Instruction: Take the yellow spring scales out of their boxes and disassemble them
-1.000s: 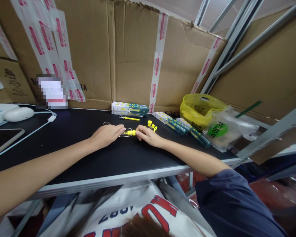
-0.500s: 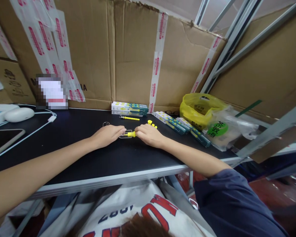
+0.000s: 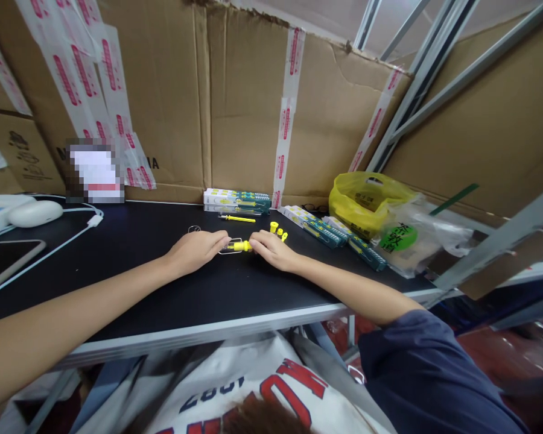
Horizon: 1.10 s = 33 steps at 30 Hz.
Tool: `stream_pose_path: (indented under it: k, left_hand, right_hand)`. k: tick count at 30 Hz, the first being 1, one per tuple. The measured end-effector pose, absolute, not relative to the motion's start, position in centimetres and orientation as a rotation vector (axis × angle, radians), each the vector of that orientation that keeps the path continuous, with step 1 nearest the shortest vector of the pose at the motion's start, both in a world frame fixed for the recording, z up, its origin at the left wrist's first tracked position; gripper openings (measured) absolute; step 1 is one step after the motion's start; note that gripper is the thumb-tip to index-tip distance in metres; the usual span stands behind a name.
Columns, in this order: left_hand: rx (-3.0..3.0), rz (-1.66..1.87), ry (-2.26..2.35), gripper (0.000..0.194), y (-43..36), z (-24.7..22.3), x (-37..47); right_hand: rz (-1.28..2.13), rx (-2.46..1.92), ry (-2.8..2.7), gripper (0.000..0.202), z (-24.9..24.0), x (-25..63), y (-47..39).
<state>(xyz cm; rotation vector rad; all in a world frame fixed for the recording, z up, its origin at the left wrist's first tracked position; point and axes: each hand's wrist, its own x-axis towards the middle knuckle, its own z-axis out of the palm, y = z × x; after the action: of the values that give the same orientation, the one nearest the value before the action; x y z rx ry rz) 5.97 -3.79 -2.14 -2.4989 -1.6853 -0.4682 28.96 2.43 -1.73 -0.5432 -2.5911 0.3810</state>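
Note:
Between my hands, just above the black tabletop, lies a small yellow tool with a bent metal wire frame (image 3: 239, 246); its exact kind is unclear. My left hand (image 3: 198, 249) has its fingers closed at the wire-frame end. At the yellow end, the fingers of my right hand (image 3: 275, 248) are closed and cover that tip. Close beyond the right hand stand several small yellow caps or nozzles (image 3: 274, 226). A thin yellow rod with a pointed dark end (image 3: 238, 218) rests farther back. Near my left hand is a small wire loop (image 3: 193, 228).
Printed white-and-green boxes (image 3: 238, 199) lie against the cardboard wall (image 3: 244, 120), with more boxes (image 3: 314, 226) to the right. Beside them sit a yellow plastic bag (image 3: 366, 202) and a clear bag (image 3: 416, 241). A phone (image 3: 9, 265) and white cable (image 3: 63, 244) occupy the left.
My right hand has shifted slightly, showing a bit more of the tool's yellow end and the small yellow pieces behind. My left hand stays nearly still at the wire end.

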Motion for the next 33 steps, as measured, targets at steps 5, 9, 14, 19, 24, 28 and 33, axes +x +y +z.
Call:
stream_pose_path:
  k: [5,9,14,19,24,28,33]
  left_hand:
    - [-2.501,-0.456,-1.681,0.045,-3.69,-2.21,5.94]
    - [-2.516,-0.484,-1.698,0.045,-3.65,-2.21,5.90]
    - [-2.522,-0.493,-1.709,0.043,-3.63,-2.17,5.80]
    - [-2.530,-0.494,-1.718,0.043,-3.60,-2.21,5.67]
    - [-2.537,-0.499,-1.709,0.043,-3.45,-2.37,5.55]
    - [-2.547,-0.520,-1.705,0.043,-3.38,-2.42,5.52]
    - [-2.573,-0.512,-1.719,0.043,-3.42,-2.31,5.56]
  right_hand:
    - [0.411,-0.545,-2.587,0.032,-1.85,28.96,2.55]
    - [0.394,-0.523,-2.590,0.027,-1.94,29.09,2.77]
    - [0.282,-0.519,-2.613,0.020,-1.91,29.32,2.85]
    - [0.178,-0.537,-2.653,0.017,-1.47,29.34,2.49]
    - [0.086,-0.513,-2.670,0.012,-1.20,29.31,2.36]
    - [0.009,-0.481,-2.680,0.009,-1.37,29.33,2.73]
    - [-0.185,-0.374,-2.711,0.008,-1.51,29.28,2.89]
